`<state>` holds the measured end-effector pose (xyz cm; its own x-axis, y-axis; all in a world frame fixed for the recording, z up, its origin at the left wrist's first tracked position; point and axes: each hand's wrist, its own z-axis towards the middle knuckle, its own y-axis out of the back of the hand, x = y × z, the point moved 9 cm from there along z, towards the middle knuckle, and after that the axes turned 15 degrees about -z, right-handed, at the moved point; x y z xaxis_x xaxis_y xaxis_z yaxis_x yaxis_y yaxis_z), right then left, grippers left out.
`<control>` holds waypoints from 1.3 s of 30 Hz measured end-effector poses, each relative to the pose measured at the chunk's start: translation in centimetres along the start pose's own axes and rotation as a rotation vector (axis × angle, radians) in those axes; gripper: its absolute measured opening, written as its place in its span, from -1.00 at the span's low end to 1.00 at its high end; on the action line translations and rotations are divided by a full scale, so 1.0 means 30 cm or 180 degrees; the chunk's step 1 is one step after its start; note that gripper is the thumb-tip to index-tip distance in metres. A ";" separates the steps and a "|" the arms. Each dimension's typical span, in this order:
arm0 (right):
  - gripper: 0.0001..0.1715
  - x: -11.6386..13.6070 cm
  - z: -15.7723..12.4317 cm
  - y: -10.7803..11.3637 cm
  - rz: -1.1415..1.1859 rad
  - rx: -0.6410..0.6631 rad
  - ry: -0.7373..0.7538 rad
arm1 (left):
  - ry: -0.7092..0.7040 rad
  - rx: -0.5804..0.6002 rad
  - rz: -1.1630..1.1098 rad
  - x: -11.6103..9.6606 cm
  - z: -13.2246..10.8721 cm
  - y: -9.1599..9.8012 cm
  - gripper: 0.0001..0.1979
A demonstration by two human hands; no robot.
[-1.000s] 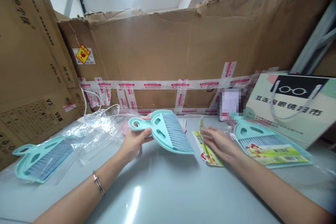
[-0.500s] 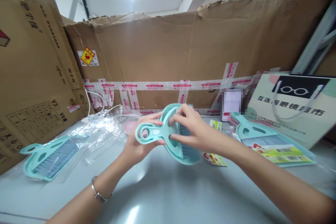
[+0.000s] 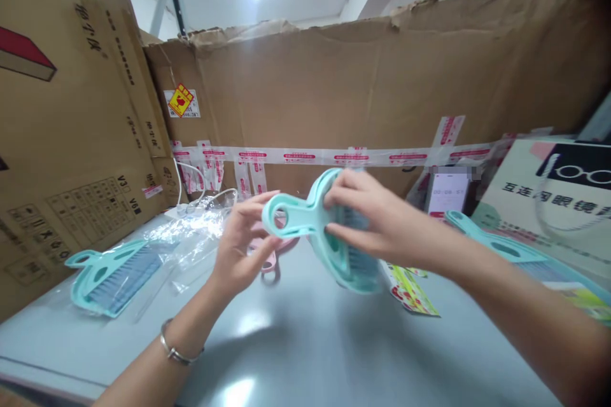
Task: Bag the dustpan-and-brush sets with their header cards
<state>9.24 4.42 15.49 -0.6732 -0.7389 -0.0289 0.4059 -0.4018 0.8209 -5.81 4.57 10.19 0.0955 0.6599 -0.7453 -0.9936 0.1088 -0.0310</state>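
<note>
My left forearm [image 3: 147,374] comes in from the near left and slants toward the middle, the wrist [image 3: 206,310] fairly straight. My left hand [image 3: 241,251] is loosely curled, thumb reaching right, with the fingers [image 3: 244,213] bent on its far side; some tips are hidden. My right forearm [image 3: 487,270] reaches in from the near right, and my right hand [image 3: 370,210] bends into a pinch, thumb nearer, fingertips pointing left. My hands are near each other, not touching.
</note>
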 end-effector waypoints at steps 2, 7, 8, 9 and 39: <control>-0.92 0.003 -0.007 -0.055 0.0114 0.0234 -0.0073 | 0.0223 0.0511 -0.0157 0.027 -0.002 -0.062 -0.43; -0.95 0.038 -0.029 -0.160 0.0347 0.0448 0.0007 | -0.0749 0.1017 0.0234 -0.027 -0.012 -0.129 -0.59; -0.95 0.044 -0.032 -0.162 0.0377 0.0433 0.0030 | -0.0953 0.1020 0.0346 -0.041 -0.016 -0.130 -0.64; -0.94 0.049 -0.034 -0.154 0.0383 0.0385 0.0058 | -0.1097 0.0983 0.0452 -0.053 -0.018 -0.125 -0.66; -0.35 -0.547 -0.569 -0.105 -0.0726 0.0235 -0.1948 | 0.0501 0.1877 0.3490 0.327 0.007 0.019 -0.63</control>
<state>29.57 8.57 3.65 -0.9762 -0.1897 0.1051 0.1826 -0.4576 0.8702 -5.43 11.27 2.99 -0.8114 0.5221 -0.2629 -0.3633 -0.0980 0.9265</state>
